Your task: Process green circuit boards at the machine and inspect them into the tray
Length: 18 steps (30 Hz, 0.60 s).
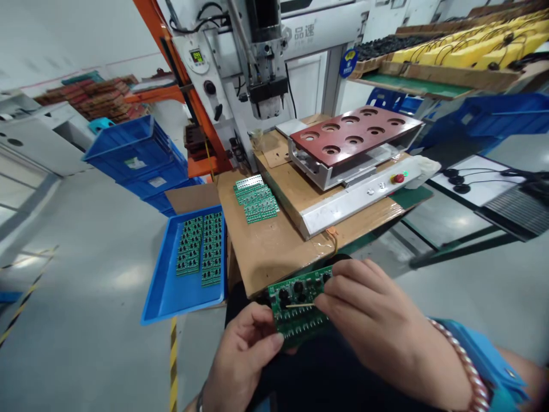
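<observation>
My left hand [242, 350] grips the left end of a green circuit board [302, 327], thumb on its front edge. The board sits tilted above my lap and carries black round parts and rows of small metal pins. In my right hand [377, 320] a thin pale stick [299, 305] is pinched between thumb and fingers. Its tip lies over the board, close to a black part; whether it touches cannot be told. The right fingers cover the board's right end.
A blue tray [156, 286] with green boards stands left of the brown worktable [253, 257]. More boards [259, 203] lie on the table. Beyond them are a machine with a red-brown fixture plate [358, 131] and stacked blue crates [128, 151]. A side table [476, 189] stands right.
</observation>
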Each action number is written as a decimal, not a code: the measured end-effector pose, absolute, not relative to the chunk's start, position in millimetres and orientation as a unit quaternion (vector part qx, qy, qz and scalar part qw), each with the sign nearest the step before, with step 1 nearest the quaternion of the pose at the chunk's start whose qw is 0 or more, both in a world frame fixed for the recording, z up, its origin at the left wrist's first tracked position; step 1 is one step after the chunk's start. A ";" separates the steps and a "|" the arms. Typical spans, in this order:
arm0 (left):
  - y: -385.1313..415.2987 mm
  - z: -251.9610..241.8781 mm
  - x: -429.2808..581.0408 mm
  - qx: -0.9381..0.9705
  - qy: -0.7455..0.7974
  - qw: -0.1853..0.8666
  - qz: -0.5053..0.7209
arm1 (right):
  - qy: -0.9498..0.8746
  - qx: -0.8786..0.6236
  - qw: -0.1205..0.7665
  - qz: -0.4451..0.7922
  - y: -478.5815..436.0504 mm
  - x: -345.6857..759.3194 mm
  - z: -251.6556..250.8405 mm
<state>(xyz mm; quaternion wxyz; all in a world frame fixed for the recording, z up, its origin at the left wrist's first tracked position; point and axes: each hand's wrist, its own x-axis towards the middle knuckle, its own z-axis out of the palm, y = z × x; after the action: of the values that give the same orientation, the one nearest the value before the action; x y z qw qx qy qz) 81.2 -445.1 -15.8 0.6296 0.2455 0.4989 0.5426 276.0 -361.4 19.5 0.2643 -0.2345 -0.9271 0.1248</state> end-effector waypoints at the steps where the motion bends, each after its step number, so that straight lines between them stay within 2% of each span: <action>1: -445.0 -15.6 81.1 0.241 0.500 0.629 0.544 | -0.928 -0.233 0.264 0.124 -361.2 275.9 19.3; 18: -445.5 -13.0 83.4 0.224 0.505 0.628 0.549 | -0.919 -0.243 0.284 0.126 -358.4 280.1 23.9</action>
<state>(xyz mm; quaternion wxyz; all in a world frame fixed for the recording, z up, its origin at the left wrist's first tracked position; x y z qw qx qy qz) 83.4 -445.5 -13.0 0.6275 0.2237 0.5049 0.5488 280.1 -358.4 23.9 0.2839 -0.2427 -0.9191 0.1256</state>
